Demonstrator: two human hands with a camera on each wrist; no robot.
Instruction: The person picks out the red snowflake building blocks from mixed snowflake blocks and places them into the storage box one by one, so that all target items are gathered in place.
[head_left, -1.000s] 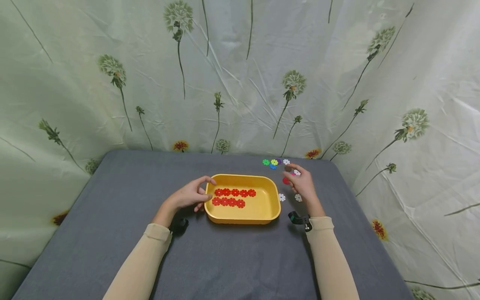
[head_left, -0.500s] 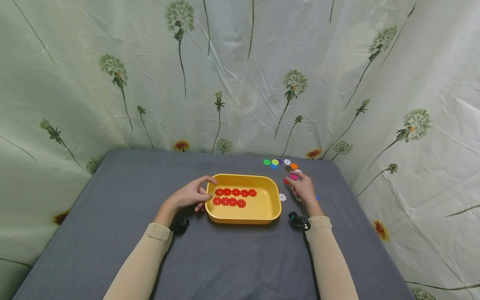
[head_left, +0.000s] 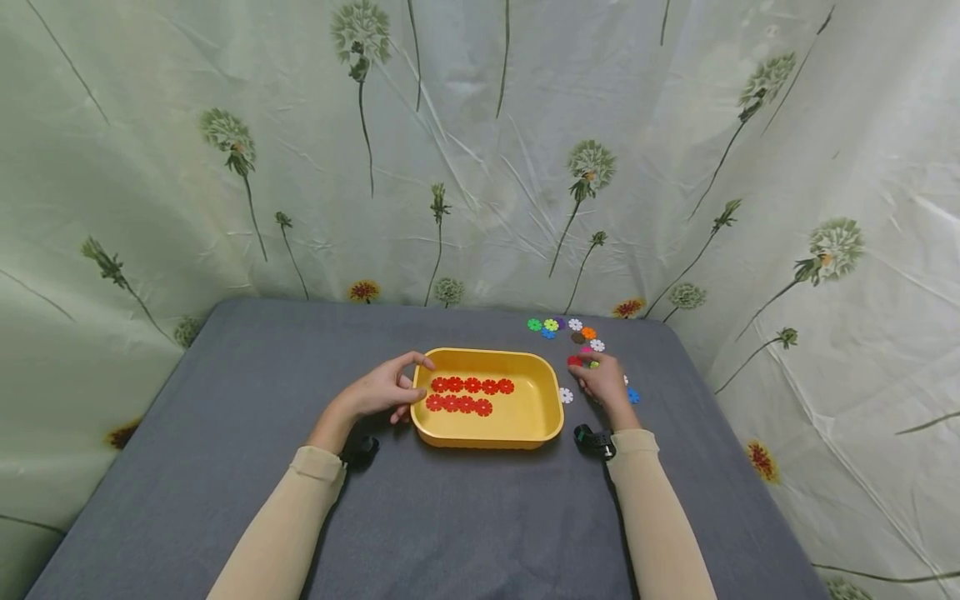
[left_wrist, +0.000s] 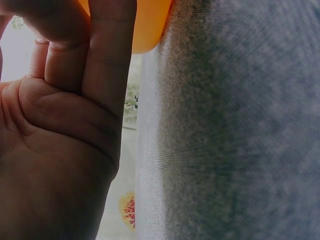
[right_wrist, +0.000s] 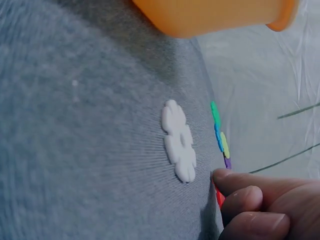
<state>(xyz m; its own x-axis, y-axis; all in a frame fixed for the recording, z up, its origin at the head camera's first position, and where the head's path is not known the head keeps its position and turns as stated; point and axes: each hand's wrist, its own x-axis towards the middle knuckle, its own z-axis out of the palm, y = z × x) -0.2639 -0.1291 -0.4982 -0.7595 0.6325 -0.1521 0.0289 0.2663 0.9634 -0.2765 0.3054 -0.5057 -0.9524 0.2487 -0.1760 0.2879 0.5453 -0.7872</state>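
Note:
A yellow tub (head_left: 525, 441) stands on the grey cloth, with two rows of red flower-shaped discs (head_left: 472, 385) on its floor. My left hand (head_left: 381, 388) grips the tub's left end, with thumb and forefinger over the rim and other fingers outside. In the left wrist view this hand (left_wrist: 65, 115) covers much of the tub's orange-looking side (left_wrist: 150, 25). To the tub's right, my right hand (head_left: 603, 382) reaches down to the cloth, its forefinger fairly straight and its fingertips right at a red disc (head_left: 574, 361). The right wrist view shows that red disc (right_wrist: 220, 198) partly hidden under the fingers.
A white flower disc (head_left: 566, 396) lies between the tub and my right hand. Green (head_left: 534, 325), orange (head_left: 588, 332), brown (head_left: 577, 338) and other discs lie farther back; a blue one (head_left: 633, 395) is right of the hand. A dandelion-print curtain (head_left: 480, 167) hangs behind the table.
My right hand has come down and nearer over the discs, its fingertips now at the red disc; the orange and blue discs have come into view. My left hand and the tub have stayed put.

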